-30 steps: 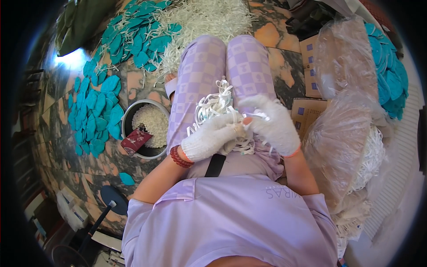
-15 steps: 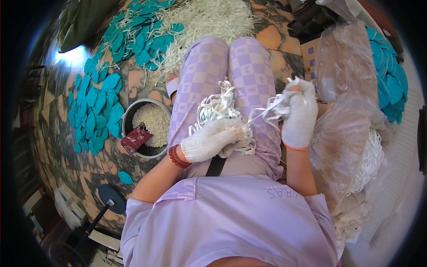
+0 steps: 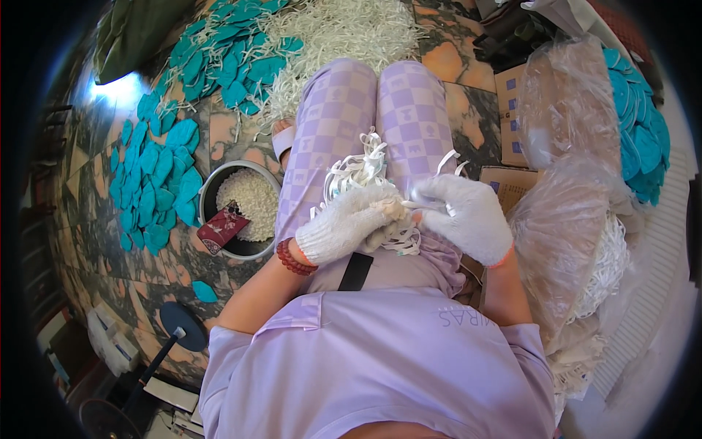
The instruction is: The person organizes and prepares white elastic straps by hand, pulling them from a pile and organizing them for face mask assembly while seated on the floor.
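The left hand [image 3: 351,223], in a white glove with a red bracelet [image 3: 292,260] at its wrist, has its grip clenched around a bunch of white strips [image 3: 358,172] lying on the lap. The right hand [image 3: 464,219], also gloved, meets it, its grip pinching strip ends. Beside the left leg stands a pot [image 3: 213,179] of white pellets [image 3: 252,205]; beyond, blue-green pieces [image 3: 157,172] and a pale heap [image 3: 358,33] cover the floor [image 3: 223,135].

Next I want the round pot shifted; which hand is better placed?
Probably the left hand: the pot stands on that side, nearer to it. The right hand must reach past the left.
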`<state>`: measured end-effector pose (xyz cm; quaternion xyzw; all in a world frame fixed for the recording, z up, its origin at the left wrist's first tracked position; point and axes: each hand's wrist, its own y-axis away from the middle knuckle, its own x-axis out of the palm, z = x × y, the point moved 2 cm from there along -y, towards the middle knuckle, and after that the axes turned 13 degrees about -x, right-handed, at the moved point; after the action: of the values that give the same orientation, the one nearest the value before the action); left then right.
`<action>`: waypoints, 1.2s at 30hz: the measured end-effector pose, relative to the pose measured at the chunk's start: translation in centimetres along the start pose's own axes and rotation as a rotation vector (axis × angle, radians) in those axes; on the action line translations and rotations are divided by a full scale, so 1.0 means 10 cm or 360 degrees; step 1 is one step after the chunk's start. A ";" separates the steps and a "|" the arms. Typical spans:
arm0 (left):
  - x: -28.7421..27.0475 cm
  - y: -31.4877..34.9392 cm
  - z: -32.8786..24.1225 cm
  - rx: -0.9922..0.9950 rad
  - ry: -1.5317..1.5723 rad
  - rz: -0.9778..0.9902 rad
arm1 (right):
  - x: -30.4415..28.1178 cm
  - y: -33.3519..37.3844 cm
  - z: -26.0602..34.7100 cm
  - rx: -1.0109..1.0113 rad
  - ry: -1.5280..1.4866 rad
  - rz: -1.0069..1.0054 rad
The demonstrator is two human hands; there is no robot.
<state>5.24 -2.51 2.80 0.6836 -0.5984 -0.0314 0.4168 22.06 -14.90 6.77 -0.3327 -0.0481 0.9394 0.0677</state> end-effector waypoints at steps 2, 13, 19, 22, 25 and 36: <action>-0.01 0.03 -0.02 -0.0072 -0.0107 0.0022 | 0.00 0.00 0.00 -0.0146 0.0137 0.0332; 0.12 -0.02 -0.04 -0.0041 -0.0007 -0.0001 | 0.26 -0.05 0.02 0.0583 -0.1273 -0.0339; 0.11 -0.03 -0.06 0.0076 0.0049 -0.0070 | 0.26 0.02 -0.02 0.0723 -0.1291 -0.0418; 0.12 -0.04 -0.03 -0.0006 0.0012 -0.0066 | 0.31 0.07 -0.06 0.0748 -0.1860 -0.0694; 0.11 -0.01 0.02 -0.0031 -0.0120 -0.0015 | 0.31 0.00 -0.06 0.0854 -0.2454 -0.1255; 0.07 0.23 0.26 -0.0092 -0.0301 0.0064 | -0.81 0.07 -0.54 0.0526 -0.1800 -0.2598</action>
<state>2.23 -4.35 2.86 0.6531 -0.6476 -0.1045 0.3784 31.64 -16.62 7.50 0.3103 -0.1555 0.6205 0.7032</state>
